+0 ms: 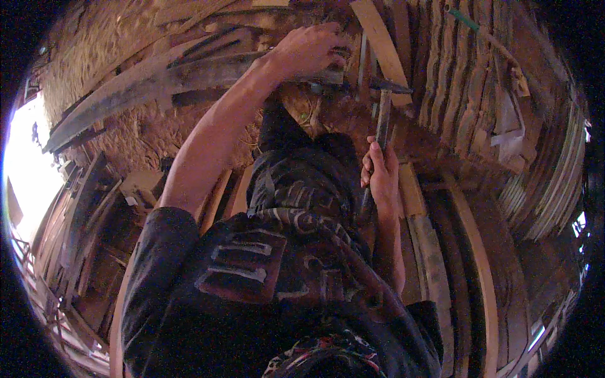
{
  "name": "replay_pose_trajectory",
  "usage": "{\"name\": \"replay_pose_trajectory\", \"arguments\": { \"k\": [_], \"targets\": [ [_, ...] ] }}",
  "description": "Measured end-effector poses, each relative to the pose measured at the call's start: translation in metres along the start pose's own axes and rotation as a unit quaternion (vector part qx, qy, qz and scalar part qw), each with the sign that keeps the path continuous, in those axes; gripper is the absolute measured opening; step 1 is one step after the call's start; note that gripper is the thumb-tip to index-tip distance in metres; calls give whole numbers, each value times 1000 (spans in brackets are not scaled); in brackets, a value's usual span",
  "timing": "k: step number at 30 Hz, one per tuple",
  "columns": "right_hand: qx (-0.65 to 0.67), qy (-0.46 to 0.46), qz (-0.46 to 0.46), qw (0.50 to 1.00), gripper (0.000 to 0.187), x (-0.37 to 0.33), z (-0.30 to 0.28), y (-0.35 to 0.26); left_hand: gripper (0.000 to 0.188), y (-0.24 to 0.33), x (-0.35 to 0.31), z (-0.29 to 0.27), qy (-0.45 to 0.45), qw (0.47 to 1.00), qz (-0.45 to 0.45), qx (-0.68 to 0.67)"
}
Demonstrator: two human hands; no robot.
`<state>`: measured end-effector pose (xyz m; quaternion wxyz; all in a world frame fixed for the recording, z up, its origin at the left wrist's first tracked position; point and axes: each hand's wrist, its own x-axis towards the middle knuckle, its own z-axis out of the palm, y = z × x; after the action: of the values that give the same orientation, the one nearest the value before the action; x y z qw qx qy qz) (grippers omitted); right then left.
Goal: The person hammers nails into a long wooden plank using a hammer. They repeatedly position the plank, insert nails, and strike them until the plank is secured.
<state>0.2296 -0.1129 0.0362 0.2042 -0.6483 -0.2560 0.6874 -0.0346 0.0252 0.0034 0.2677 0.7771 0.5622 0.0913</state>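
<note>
My right hand [381, 173] is wrapped around the wooden handle of a hammer [383, 116]. The hammer stands head-away from me, and its dark metal head [394, 86] lies beside a light wooden board. My left arm stretches forward, with my left hand [312, 49] over the right end of a long weathered plank [211, 74]. Its fingers are curled, and shadow hides what lies between them. Dark narrow strips [363, 66] stand just right of those fingers.
A pale board [382, 47] leans at the top, right of my left hand. Wavy stacked sheets [450, 82] fill the right side, with a green tube [462, 18] above them. Long boards [474, 246] run beside me. Wood scraps [142, 184] lie at left.
</note>
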Motion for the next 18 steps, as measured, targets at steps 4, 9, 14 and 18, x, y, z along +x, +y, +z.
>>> {"name": "replay_pose_trajectory", "arguments": {
  "k": [4,9,14,18],
  "targets": [
    [-16,1,-14,1000,29,-2,2,-5,36,5,-22,4,10,990,22,142],
    [-12,1,-2,1000,28,-8,-13,-4,35,46,-40,27,95,988,-51,113],
    [-20,7,-9,1000,27,-8,-14,4,35,47,-48,49,177,981,-30,79],
    [-21,15,-2,1000,29,-6,-16,7,29,53,-42,45,170,980,-62,85]
  ]
}}
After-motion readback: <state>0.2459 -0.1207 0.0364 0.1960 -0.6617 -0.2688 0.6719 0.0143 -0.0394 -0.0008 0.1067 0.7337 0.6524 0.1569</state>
